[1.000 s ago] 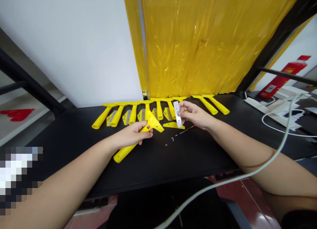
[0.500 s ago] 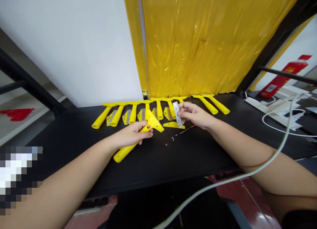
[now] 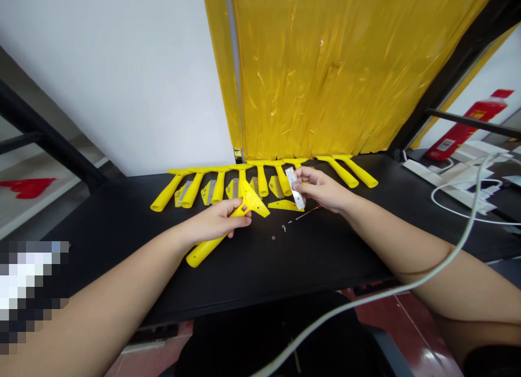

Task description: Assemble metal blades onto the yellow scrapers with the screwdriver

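My left hand (image 3: 222, 220) is closed around the neck of a yellow scraper handle (image 3: 203, 252), its flat head pointing up and to the right. Between the thumb and fingers of my right hand (image 3: 315, 188) is a flat metal blade (image 3: 296, 191) with holes, held upright and slightly tilted. Below the blade lies a yellow scraper cover plate (image 3: 283, 205). A thin screwdriver (image 3: 308, 213) rests on the black table beneath my right hand. Small screws (image 3: 284, 228) and a washer (image 3: 273, 238) lie in front of it.
Several yellow scraper handles (image 3: 166, 192) form a row along the back of the table (image 3: 325, 263), with metal blade pieces among them. A white cable (image 3: 366, 303) crosses the front right. White boxes and a red bottle (image 3: 468, 127) stand at the right.
The blade in my right hand has tilted a little, its lower end shifting slightly right. My left hand and the scraper handle stay almost still.
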### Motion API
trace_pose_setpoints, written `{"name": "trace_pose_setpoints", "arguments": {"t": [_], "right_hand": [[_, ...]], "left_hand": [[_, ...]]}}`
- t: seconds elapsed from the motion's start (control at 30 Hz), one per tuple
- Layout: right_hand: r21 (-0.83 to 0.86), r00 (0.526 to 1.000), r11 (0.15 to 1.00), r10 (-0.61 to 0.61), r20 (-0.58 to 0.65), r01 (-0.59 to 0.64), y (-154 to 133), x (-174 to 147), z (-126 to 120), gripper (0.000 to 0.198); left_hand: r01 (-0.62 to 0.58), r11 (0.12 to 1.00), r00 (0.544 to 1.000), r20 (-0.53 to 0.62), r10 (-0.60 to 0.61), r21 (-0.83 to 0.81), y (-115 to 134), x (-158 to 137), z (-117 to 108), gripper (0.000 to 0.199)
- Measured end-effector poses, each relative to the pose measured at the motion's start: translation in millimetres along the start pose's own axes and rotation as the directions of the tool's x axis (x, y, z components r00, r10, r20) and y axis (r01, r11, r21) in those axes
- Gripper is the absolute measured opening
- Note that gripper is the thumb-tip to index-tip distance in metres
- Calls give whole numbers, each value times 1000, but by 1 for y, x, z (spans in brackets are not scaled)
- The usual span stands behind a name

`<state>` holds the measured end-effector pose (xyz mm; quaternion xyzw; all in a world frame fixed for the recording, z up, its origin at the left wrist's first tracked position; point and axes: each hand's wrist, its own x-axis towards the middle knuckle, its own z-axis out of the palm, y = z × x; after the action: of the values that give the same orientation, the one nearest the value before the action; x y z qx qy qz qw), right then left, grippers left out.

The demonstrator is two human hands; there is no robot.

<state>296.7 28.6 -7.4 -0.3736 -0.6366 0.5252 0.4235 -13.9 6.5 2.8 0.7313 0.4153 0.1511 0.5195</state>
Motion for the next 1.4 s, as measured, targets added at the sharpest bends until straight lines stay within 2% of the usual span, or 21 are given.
{"name": "trace_pose_setpoints", "arguments": {"t": [0.27,0.43,0.87,1.2,1.4], "right_hand": [[-17,1000,1000,-7,24,7,0,0,-2,24],[-8,1000,1000,-12,-17,12,1,1,1,27],[106,999,994,36,-4,-35,7,1,1,35],[161,999,987,7,38,-13,6,-1,2,31],[165,997,986,-50,60,39,6,0,0,28]], "left_hand": [[-2,1000,1000,7,2,6,1,-1,0,27],[4,1000,1000,7,-4,8,2,-1,0,28],[1,1000,1000,12,-2,16,2,-1,0,29],[9,1000,1000,15,-9,23,3,-1,1,29],[4,1000,1000,18,-4,20,3,-2,1,28]]}}
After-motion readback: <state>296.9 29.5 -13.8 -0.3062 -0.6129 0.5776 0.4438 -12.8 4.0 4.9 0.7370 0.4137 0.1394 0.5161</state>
